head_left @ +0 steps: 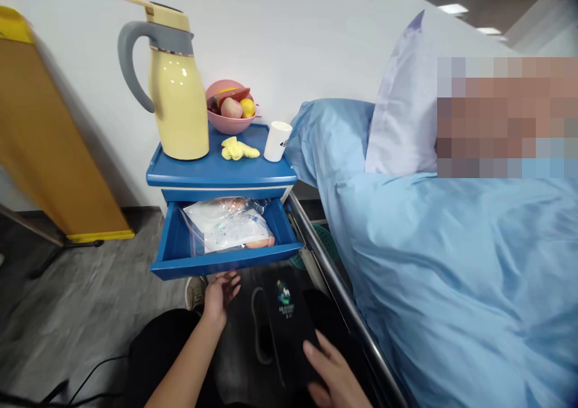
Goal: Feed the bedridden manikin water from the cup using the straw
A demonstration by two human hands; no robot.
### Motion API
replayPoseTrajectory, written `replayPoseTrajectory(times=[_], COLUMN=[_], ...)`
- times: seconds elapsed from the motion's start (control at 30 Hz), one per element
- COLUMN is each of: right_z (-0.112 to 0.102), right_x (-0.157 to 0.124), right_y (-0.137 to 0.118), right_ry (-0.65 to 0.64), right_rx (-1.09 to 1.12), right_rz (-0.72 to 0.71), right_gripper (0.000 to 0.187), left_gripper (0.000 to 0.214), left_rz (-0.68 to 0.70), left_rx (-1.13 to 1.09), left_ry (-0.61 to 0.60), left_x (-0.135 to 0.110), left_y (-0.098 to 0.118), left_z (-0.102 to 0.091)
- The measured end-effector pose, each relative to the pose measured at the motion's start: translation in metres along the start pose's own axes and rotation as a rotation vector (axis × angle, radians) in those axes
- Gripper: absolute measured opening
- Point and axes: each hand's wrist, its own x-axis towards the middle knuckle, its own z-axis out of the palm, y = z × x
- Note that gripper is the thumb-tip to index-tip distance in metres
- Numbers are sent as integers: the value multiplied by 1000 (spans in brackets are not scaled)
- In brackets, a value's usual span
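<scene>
While the right hand holds the near end of the black box, the left hand has its fingers spread, just below the blue drawer. Inside it lie clear bags.

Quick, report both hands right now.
Left hand: open, empty, just below the blue drawer front.
Right hand: holding the black box.
</scene>
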Motion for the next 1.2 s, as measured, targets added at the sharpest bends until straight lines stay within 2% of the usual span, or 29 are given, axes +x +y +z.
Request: replayPoseTrajectory(times=[0.03, 0.17, 0.27, 0.4, 0.53, 0.6, 0.77, 0.87, 0.9, 0.97, 1.07, 1.2], right_z=[4, 31, 52, 67, 77, 87, 117, 117, 114, 103, 90, 90], right_x=[7, 43, 70, 95, 115, 123, 135, 138, 141, 146, 154, 166], right_y=[-16, -80, -108, -121, -140, -151, -160, -154, -152, -148, -146, -148], right_ry=[-24, -259, -306, -256, -254, -233, -87, -101, -131, -197, -242, -194], right_rx=[5, -53, -127, -389, -632, -784, -1209, -1424, -1480, -1563, -1602, -1525], right_rz=[-21, -160, -196, -258, -302, -371, -681, -819, -854, -907, -951, -914], right_gripper=[45, 36, 36, 39, 30, 27, 25, 30, 31, 30, 27, 26], left_gripper=[17, 6, 16, 24, 22, 23, 30, 35, 35, 31, 25, 25], left_rz=[4, 27, 57, 180, 364, 454, 800, 1013, 1051, 1059, 926, 807], left_rx=[35, 224, 405, 648, 820, 866, 854, 738, 721, 772, 893, 885], left_ry=[-18, -61, -85, -116, -139, -153, -103, 34, 37, -72, -273, -337], left_x=[0, -4, -11, -16, -19, -21, -30, -33, -33, -32, -28, -27], left_y=[3, 17, 28, 50, 76, 83, 87, 81, 78, 70, 62, 60], left_z=[0, 2, -3, -21, -39, -42, -47, -49, -48, -43, -30, -16])
